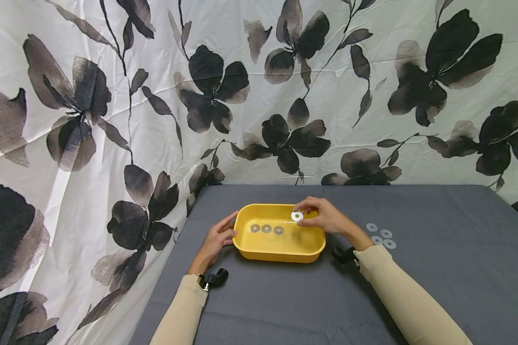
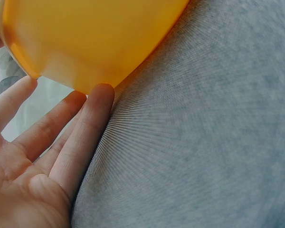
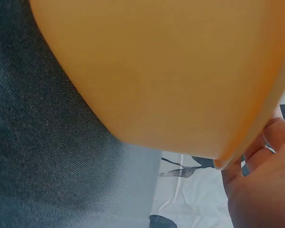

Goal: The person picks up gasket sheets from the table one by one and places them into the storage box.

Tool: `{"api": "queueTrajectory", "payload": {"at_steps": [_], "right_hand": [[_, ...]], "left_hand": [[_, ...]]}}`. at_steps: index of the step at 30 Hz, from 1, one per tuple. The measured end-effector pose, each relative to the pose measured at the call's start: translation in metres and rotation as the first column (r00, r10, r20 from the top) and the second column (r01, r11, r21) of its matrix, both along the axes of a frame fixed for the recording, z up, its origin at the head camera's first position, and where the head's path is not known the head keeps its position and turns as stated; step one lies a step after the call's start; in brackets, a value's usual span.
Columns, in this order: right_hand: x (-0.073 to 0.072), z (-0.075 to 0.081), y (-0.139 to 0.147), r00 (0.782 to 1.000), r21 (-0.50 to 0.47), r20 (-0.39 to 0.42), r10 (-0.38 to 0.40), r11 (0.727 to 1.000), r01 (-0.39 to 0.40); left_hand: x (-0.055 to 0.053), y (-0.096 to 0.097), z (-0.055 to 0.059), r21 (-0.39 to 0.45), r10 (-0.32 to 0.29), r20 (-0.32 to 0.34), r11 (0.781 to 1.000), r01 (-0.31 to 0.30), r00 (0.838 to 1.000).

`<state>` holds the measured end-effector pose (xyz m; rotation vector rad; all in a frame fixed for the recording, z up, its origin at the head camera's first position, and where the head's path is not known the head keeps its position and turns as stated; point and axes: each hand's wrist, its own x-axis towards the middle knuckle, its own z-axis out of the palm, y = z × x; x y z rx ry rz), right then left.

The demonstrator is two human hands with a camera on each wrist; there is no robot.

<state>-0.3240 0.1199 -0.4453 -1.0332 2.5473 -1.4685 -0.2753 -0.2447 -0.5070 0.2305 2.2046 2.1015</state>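
Observation:
In the head view a yellow tray (image 1: 280, 258) stands on the grey table. My left hand (image 1: 216, 240) rests against its left end; the left wrist view shows nearly straight fingers (image 2: 92, 126) touching the tray's outer wall (image 2: 95, 42). Over the right part of the tray, my right hand (image 1: 323, 215) pinches a flat metal washer (image 1: 300, 216) between thumb and fingers. Three washers (image 1: 266, 228) lie in a row on the tray's floor. The right wrist view shows mostly the tray's side (image 3: 152, 76), with part of the right hand (image 3: 263, 190) beyond its rim; the washer is hidden there.
Several more washers (image 1: 377, 240) lie in a loose group on the grey table (image 1: 449, 268), to the right of the tray and beside the right forearm. A white curtain (image 1: 224, 158) with dark flowers hangs behind the table and along its left side.

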Motion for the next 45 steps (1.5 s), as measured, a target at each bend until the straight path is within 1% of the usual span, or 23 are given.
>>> {"api": "queueTrajectory", "payload": {"at_steps": [11, 18, 25, 29, 34, 41, 45], "right_hand": [[-0.006, 0.001, -0.007, 1.000, 0.079, -0.006, 0.015, 0.997, -0.015], [-0.011, 0.000, -0.011, 0.998, 0.081, 0.047, 0.045, 0.996, -0.049], [-0.016, 0.002, -0.015, 0.998, 0.127, 0.039, 0.050, 0.990, -0.055], [-0.019, 0.001, -0.018, 0.998, 0.140, 0.051, 0.044, 0.989, -0.050], [-0.018, 0.002, -0.022, 0.998, 0.135, 0.055, 0.033, 0.990, -0.040], [-0.019, 0.004, -0.028, 0.998, 0.155, 0.042, 0.053, 0.986, -0.059], [-0.019, 0.005, -0.030, 0.998, 0.162, 0.045, 0.046, 0.985, -0.053]], "left_hand": [[0.001, -0.001, 0.002, -0.012, -0.007, 0.014, 1.000, 0.007, 1.000], [0.001, 0.000, 0.002, -0.012, -0.001, 0.013, 1.000, 0.001, 1.000], [0.000, -0.001, 0.001, -0.025, -0.005, 0.010, 1.000, 0.005, 1.000], [0.000, -0.002, 0.000, -0.027, -0.010, 0.008, 1.000, 0.010, 1.000], [0.000, -0.002, 0.001, -0.018, -0.007, 0.014, 1.000, 0.008, 1.000], [0.001, -0.001, 0.003, -0.014, 0.000, 0.024, 1.000, 0.001, 1.000], [0.000, -0.001, 0.003, -0.014, 0.000, 0.021, 1.000, 0.000, 1.000]]}}
